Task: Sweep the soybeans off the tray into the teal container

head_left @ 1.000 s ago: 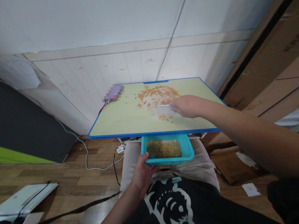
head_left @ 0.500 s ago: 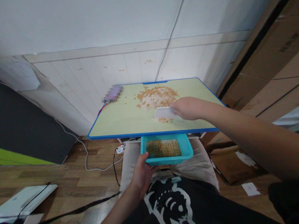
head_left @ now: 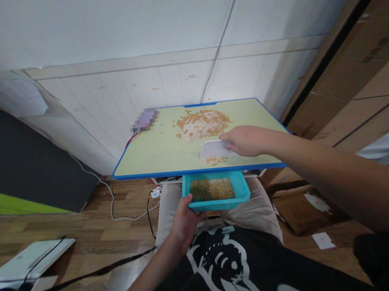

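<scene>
My right hand (head_left: 244, 140) grips a flat white scraper (head_left: 214, 149), its long edge down on the table. A few yellow kernels (head_left: 216, 161) lie just in front of the blade, close to the table's near edge. Behind it spreads a pile of white grains and yellow kernels (head_left: 202, 124). At the near left corner of a turquoise tub (head_left: 221, 203), my left hand (head_left: 184, 218) is closed on the rim, thumb on top. The tub sits above my lap, under the table edge, and holds yellow and greenish kernels with some white grains.
The small table (head_left: 140, 160) has a blue edge and stands against the wall. A blurred-out flat object (head_left: 145, 119) lies at its back left corner. Cardboard boxes (head_left: 357, 77) stand on the right. Cables (head_left: 112, 200) run over the floor on the left.
The scraper has come slightly nearer to the table's front edge, with the small group of kernels ahead of it. My left hand still holds the tub at the same corner.
</scene>
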### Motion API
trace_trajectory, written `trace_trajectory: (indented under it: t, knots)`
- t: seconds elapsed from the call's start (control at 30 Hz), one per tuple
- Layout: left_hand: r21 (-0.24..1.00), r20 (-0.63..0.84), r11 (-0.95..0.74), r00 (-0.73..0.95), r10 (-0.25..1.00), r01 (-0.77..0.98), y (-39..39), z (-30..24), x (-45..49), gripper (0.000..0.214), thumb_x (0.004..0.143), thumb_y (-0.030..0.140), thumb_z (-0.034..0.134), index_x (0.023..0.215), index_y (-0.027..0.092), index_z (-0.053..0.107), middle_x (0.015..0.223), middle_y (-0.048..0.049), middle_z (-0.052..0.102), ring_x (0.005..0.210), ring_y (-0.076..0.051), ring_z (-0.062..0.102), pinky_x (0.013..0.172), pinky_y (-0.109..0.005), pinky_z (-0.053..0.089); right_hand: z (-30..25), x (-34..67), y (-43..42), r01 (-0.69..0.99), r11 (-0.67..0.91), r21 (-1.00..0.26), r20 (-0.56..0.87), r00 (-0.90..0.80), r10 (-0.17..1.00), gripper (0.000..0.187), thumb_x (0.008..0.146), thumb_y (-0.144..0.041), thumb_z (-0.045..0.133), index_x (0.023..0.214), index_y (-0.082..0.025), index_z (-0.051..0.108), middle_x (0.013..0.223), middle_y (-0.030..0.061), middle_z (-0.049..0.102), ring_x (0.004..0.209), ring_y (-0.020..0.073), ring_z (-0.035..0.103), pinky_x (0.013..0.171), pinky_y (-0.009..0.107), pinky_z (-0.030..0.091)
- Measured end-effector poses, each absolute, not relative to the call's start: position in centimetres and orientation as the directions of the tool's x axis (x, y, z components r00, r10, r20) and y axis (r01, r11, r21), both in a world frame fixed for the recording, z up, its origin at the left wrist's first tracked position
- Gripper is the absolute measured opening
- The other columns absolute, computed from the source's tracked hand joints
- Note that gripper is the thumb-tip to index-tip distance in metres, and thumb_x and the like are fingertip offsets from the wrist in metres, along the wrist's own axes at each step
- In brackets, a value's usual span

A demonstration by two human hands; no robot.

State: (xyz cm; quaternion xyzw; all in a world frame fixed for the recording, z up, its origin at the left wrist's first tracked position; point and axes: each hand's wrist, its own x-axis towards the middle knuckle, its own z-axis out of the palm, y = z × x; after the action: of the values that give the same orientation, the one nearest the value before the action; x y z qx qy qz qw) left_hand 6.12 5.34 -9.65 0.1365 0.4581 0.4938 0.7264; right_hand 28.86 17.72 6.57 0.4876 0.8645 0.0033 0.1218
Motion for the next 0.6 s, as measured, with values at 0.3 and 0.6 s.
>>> trace_trajectory:
  t: [0.3,0.6]
  knots:
    - [0.666,-0.513,0.464,0.094,0.853,-0.583,5.4,-9.4,6.2,0.043,0.082,0.038,0.069,0.121,0.022,0.067,0.12,-0.0094,0.077,0.112,-0.031,0.071,0.088,-0.044,0.06,6.5,28.8,17.1,0.816,0.573,0.074,-0.202,-0.551,0.81,0.025,0.096,-0.021,0.051,0.109,-0.016,0.072,0.094,0.0133,0.077,0.083,0.023,0.067,0.07,0.032,0.039]
    - [0.663,-0.531,0.47,0.076,0.844,-0.583,5.4,-9.3,6.2,0.043,0.085,0.036,0.065,0.125,0.021,0.065,0.119,-0.0096,0.077,0.111,-0.03,0.071,0.087,-0.043,0.059,6.4,28.8,16.3,0.806,0.591,0.03,-0.21,-0.573,0.792,0.022,0.097,-0.023,0.052,0.106,-0.017,0.071,0.094,0.0136,0.076,0.084,0.0231,0.066,0.071,0.032,0.038]
